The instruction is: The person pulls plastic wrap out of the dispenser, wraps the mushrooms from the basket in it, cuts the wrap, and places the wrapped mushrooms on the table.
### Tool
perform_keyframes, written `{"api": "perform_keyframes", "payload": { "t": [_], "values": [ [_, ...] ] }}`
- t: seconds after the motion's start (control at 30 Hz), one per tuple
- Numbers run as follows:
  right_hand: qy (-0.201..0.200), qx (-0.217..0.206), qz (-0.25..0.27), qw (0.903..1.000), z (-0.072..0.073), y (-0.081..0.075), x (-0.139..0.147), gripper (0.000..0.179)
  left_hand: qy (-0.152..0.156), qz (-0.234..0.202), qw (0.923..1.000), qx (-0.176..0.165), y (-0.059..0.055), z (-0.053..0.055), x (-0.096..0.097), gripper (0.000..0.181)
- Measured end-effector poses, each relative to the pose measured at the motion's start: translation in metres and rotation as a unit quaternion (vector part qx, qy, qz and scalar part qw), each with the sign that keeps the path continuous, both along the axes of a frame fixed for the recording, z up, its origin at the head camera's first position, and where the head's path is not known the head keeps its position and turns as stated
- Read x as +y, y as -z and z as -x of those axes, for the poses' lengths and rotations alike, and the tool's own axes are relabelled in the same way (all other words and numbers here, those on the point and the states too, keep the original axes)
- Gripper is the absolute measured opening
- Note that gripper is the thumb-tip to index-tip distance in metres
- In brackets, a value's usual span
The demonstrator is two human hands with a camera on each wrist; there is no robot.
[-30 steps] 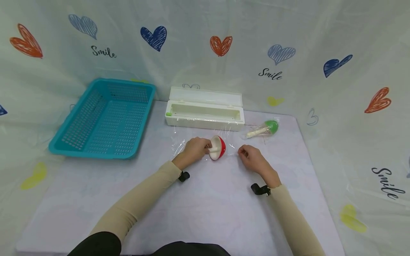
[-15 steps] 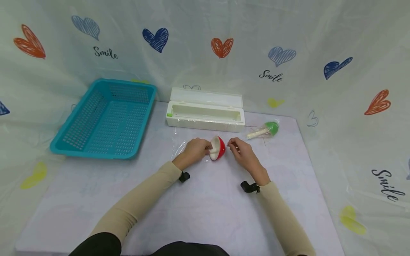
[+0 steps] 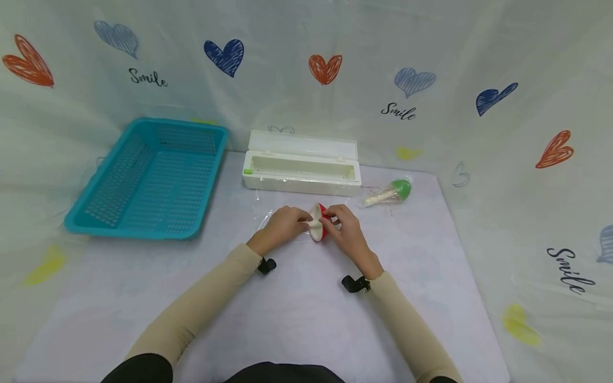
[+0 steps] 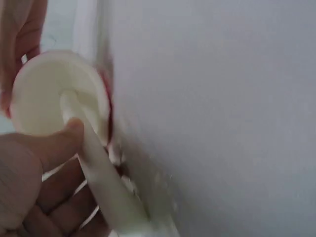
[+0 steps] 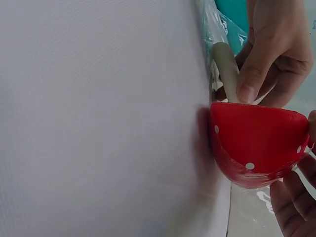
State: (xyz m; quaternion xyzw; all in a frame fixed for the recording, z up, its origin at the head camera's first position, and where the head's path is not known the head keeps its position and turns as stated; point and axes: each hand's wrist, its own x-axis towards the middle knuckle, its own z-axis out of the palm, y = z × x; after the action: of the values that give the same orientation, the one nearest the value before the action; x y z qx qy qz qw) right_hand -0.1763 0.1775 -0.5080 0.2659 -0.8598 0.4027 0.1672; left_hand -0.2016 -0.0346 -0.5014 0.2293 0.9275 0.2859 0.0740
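Note:
A toy mushroom (image 3: 314,233) with a white-dotted red cap and a pale stem (image 4: 101,173) lies on its side on clear plastic film (image 5: 212,22). My left hand (image 3: 282,226) pinches the stem between thumb and fingers. At the cap, my right hand (image 3: 347,230) has its thumb and fingertips around the rim and rounded side. The red cap (image 5: 259,133) shows shiny film over its lower part in the right wrist view, close to the right fingertips. More film spreads under and beside the left hand.
Behind the hands stands a long white box (image 3: 299,184) with its lid raised and a green piece at its left end. To its right lies a film-wrapped green mushroom (image 3: 389,194). A blue perforated basket (image 3: 139,232) sits at back left, against the curtain (image 3: 364,32).
My right hand has moved left from beside the mushroom, drawing film in, and now touches the red cap. The left hand keeps its pinch on the stem.

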Motion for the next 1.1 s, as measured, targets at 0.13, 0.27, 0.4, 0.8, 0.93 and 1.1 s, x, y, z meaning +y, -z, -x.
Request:
{"api": "perform_keyframes", "payload": {
  "t": [0.13,0.27,0.4,0.8,0.93,1.1],
  "values": [
    [0.004,-0.032,-0.006,0.9994,0.003,-0.004,-0.008,0.017,-0.006,-0.031,0.9994,-0.015,-0.002,-0.004,-0.026,0.023],
    [0.009,-0.06,-0.009,0.9981,0.004,-0.006,-0.014,0.017,-0.062,-0.034,0.9973,-0.018,-0.005,-0.017,-0.06,0.021],
    [0.021,-0.076,-0.018,0.9968,0.005,-0.009,-0.016,0.016,-0.07,-0.03,0.9967,-0.027,-0.01,-0.028,-0.094,0.019],
    [0.027,-0.067,-0.022,0.9971,0.01,-0.008,-0.012,0.018,-0.026,0.054,0.9973,-0.044,-0.001,-0.039,-0.119,0.017],
    [0.033,-0.079,-0.03,0.9959,0.011,-0.01,-0.011,0.018,-0.001,0.04,0.9987,-0.033,0.001,-0.038,-0.119,0.006],
    [0.035,-0.096,-0.047,0.9936,0.013,-0.013,-0.012,0.018,0.015,0.015,0.9997,-0.015,-0.003,-0.035,-0.117,0.006]
  ]
}}
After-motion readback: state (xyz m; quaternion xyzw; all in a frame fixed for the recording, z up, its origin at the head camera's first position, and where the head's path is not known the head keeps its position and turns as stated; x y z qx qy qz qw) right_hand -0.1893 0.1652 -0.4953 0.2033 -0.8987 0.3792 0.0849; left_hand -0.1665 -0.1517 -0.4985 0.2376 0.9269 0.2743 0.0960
